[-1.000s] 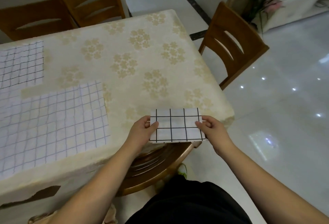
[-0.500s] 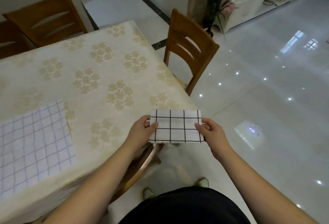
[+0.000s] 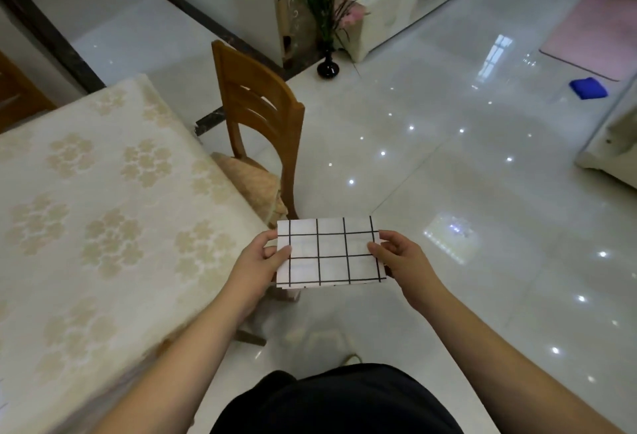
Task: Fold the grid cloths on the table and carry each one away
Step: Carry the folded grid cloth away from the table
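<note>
A person stands just off the counter's (image 3: pixel 103 226) near corner, holding a folded grid cloth (image 3: pixel 331 252) level in the air over the floor (image 3: pixel 448 192), clear of the counter's edge and just in front of a wooden chair (image 3: pixel 262 116). The left hand (image 3: pixel 256 264) pinches the cloth's left short edge, thumb on top and fingers (image 3: pixel 267 238) curled beneath; the right hand (image 3: pixel 401 261) pinches the opposite short edge the same way. The cloth, white with black lines, is a compact rectangle of stacked layers whose edges show along its near side. It looks light and soft, stiffened only by its folds, so the stack would likely sag or slip open if held by one corner; a grip at both short edges, or a flat palm underneath, should keep the layers together. The folding of this piece appears done and the carrying under way. No other grid cloth shows on the visible stretch of the counter.
</note>
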Tool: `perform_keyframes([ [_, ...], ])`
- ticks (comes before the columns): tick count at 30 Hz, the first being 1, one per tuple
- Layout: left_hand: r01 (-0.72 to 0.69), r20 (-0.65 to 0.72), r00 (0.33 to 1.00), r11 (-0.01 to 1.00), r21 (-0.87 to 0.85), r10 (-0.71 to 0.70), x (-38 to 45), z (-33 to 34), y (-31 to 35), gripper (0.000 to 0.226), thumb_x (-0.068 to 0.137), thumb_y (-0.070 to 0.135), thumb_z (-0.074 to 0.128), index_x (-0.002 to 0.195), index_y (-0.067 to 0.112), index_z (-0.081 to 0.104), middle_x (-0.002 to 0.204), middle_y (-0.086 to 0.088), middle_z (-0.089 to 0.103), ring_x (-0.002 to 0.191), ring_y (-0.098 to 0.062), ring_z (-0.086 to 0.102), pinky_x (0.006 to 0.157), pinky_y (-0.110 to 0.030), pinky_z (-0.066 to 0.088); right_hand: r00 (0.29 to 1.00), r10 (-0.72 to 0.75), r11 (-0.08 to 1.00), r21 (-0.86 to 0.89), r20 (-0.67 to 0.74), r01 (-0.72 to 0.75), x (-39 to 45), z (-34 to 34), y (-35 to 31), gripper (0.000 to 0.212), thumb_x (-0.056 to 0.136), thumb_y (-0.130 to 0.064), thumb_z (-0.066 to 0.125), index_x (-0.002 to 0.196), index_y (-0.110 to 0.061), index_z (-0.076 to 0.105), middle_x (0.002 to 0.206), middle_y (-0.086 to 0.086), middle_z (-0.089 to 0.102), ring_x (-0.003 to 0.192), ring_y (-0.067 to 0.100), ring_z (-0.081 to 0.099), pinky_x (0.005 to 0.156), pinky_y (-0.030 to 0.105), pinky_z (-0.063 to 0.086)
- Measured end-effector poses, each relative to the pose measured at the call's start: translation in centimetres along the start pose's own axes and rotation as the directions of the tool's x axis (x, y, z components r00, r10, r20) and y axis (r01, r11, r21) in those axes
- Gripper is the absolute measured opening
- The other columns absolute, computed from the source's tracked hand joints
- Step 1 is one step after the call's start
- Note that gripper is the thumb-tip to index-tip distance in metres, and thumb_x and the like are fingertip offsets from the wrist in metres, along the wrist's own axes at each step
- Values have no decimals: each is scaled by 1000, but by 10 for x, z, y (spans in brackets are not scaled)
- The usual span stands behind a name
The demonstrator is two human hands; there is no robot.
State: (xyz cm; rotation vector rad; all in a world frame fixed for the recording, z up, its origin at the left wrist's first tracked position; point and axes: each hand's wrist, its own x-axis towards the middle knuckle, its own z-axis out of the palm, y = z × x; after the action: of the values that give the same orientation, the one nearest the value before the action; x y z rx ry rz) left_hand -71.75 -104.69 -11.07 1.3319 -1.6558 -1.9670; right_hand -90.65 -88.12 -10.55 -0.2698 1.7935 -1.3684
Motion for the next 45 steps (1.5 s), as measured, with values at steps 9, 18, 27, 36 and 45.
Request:
perform_keyframes([
  [9,-57,31,998,990,127,53,51,26,28,30,91,15,66,117,28,60,97,-4,76,91,-24,73,89,-48,55,999,-22,1000,6,38,22,46,-25,-23,14,93,-16,63,107,-17,68,66,-8,65,61,7,61,53,15,44],
  [18,-20,63,998,992,127,12,147,24,53,55,69,52,76,119,36,60,93,-21,70,91,-36,69,91,-59,51,1000,-30,983,-182,-10,28,138,-32,-61,27,91,-19,67,116,-17,58,50,-15,39,53,0,47,62,14,46],
  [27,-89,70,995,970,228,75,215,8,118,35,89,28,69,120,37,57,94,-4,75,84,-24,73,77,-49,60,998,-56,980,-189,19,58,209,-12,-119,18,92,-17,66,110,-16,63,50,-14,34,51,2,45,62,16,46],
  [36,-114,30,993,951,288,110,271,9,160,38,90,18,67,124,30,54,87,14,72,82,-3,71,72,-21,59,993,-110,957,-265,38,116,282,-12,-152,23,90,-19,68,111,-17,60,53,-12,35,56,6,43,65,19,46],
  [45,-44,-38,998,967,252,55,352,40,192,43,89,20,69,128,29,54,101,9,74,95,-9,70,85,-37,59,992,-55,979,-189,113,76,390,-35,-188,25,88,-20,70,112,-19,63,67,-1,59,74,15,62,80,33,51],
])
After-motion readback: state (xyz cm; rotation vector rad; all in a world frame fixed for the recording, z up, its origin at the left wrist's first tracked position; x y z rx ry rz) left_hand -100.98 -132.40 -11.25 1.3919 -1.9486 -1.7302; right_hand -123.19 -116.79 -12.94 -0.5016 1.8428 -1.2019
